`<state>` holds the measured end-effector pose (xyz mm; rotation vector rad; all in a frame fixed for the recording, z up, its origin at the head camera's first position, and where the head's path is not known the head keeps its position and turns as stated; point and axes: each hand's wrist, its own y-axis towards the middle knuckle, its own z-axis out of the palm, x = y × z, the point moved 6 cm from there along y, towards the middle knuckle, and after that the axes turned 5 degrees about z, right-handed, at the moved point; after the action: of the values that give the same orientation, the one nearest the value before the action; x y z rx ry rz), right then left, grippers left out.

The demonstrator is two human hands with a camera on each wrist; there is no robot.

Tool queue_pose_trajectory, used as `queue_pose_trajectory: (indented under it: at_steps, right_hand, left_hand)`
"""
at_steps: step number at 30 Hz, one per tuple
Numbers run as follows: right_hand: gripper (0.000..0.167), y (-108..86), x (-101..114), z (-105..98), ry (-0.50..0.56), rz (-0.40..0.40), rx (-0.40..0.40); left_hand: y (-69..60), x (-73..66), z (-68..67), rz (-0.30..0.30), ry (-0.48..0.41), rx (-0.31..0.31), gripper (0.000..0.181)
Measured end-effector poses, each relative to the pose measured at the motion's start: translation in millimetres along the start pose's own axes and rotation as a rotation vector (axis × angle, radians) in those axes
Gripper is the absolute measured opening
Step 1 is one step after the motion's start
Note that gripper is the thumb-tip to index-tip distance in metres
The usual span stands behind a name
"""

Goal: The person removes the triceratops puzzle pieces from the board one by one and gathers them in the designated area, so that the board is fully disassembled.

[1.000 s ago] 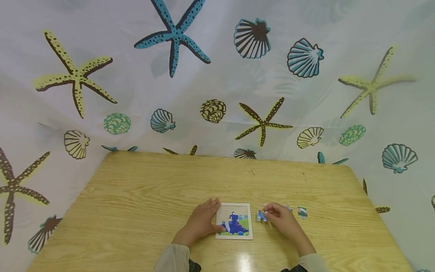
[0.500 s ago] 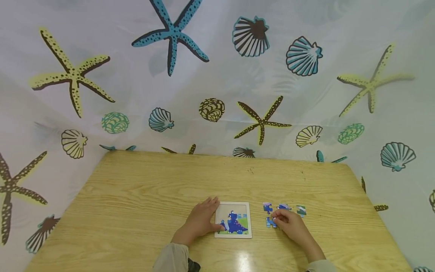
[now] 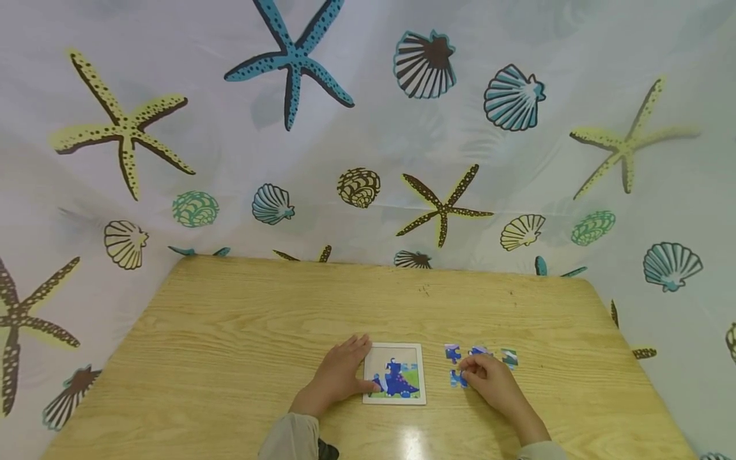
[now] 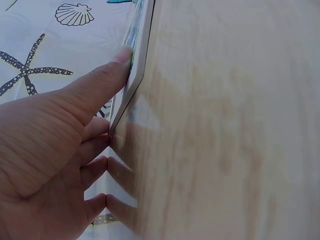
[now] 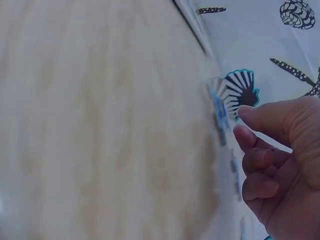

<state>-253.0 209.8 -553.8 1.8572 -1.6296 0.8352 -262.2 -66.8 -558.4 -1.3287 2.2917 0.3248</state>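
Note:
A white-framed puzzle board (image 3: 423,377), partly filled with a blue dinosaur picture, lies flat on the table. My left hand (image 3: 336,377) rests at its left side, thumb over the lower left of the picture and fingers spread along the frame's edge; in the left wrist view, the thumb of that hand (image 4: 55,135) presses the frame (image 4: 142,65). Right of the board, my right hand (image 3: 493,381) pinches a blue puzzle piece (image 3: 456,378) at its right edge. In the right wrist view the piece (image 5: 219,107) is blurred beside the thumb and index finger of this hand (image 5: 285,155).
Three other pieces lie just beyond my right hand: a blue one (image 3: 452,352), another blue one (image 3: 479,351) partly hidden by the fingers, and a green and white one (image 3: 510,357). A patterned cloth (image 3: 368,128) hangs behind the wooden table (image 3: 259,306).
Over the last second my right hand has moved right and slightly towards me with the piece, uncovering the blue piece behind. Since half a second ago, both hands look nearly still.

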Motion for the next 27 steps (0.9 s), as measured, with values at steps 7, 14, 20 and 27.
queue_pose_trajectory:
  at_steps: [7, 14, 20, 27]
  right_hand:
    - [0.013, 8.8, 34, 11, 0.028, -0.118, 0.088]
    - [0.017, 24.0, 68, 47, 0.012, -0.138, 0.183]
    - [0.025, 27.1, 78, 75, 0.031, -0.142, 0.253]
    - [0.029, 28.1, 80, 84, 0.036, -0.116, 0.254]
  left_hand:
    - [2.4, 4.2, 2.9, -0.011, 0.011, 0.006, 0.087]
    - [2.3, 3.7, 2.7, -0.006, 0.005, 0.003, 0.087]
    - [1.1, 2.0, 3.6, 0.015, 0.0, -0.009, 0.087]
    - [1.3, 3.7, 2.4, 0.015, 0.007, -0.014, 0.087]
